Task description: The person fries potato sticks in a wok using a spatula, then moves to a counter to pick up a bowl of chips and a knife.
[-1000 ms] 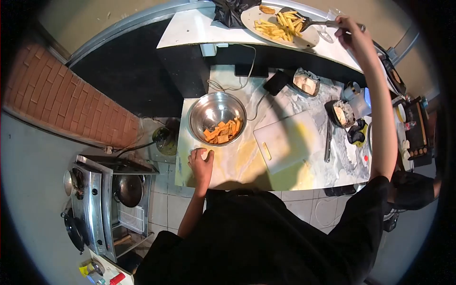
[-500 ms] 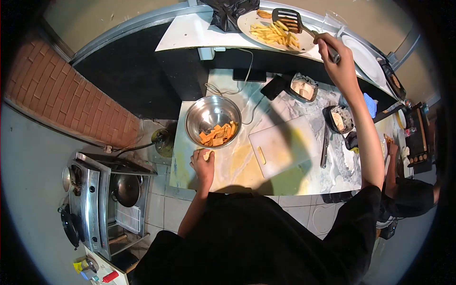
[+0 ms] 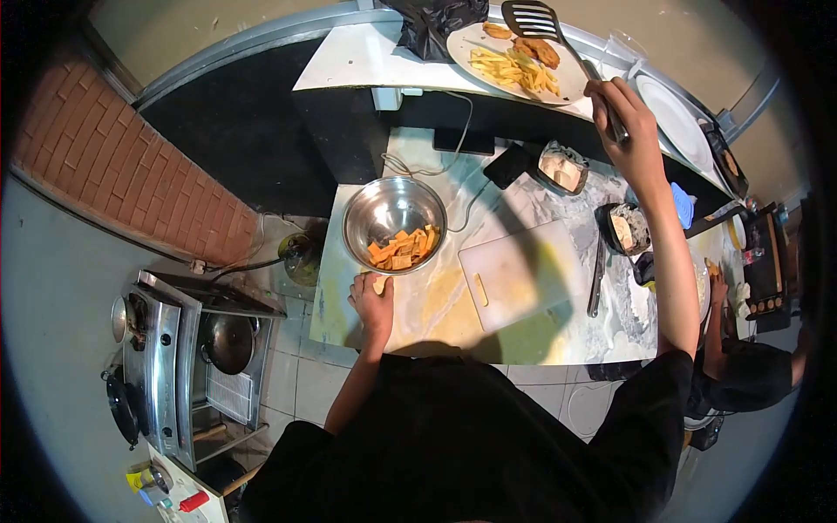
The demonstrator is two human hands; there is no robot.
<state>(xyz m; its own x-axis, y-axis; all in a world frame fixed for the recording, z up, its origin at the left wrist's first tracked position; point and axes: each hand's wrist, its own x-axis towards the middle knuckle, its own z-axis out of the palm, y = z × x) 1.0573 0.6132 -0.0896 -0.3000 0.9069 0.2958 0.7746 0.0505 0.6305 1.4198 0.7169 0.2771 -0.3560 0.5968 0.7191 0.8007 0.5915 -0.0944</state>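
Note:
My right hand (image 3: 629,132) grips the handle of a slotted black spatula (image 3: 539,17), whose blade is lifted above the far edge of a white plate (image 3: 571,84) with fries and a browned patty on the raised shelf. My left hand (image 3: 375,299) rests in a fist on the marble counter (image 3: 436,305) with a small pale piece held in it, just in front of a steel bowl (image 3: 392,209) that holds orange chunks. A white cutting board (image 3: 519,270) lies to the right of the bowl.
A black bag (image 3: 432,22) lies on the shelf left of the plate, a second white plate (image 3: 676,109) to the right. Small containers, a phone and a knife stand on the counter's far right. Another person (image 3: 741,375) works lower right. A stove with a pan (image 3: 227,344) stands left.
The spatula has emptied its fries onto the plate and lifted to the plate's far edge. My right hand has drawn back toward me. The left hand has stayed put.

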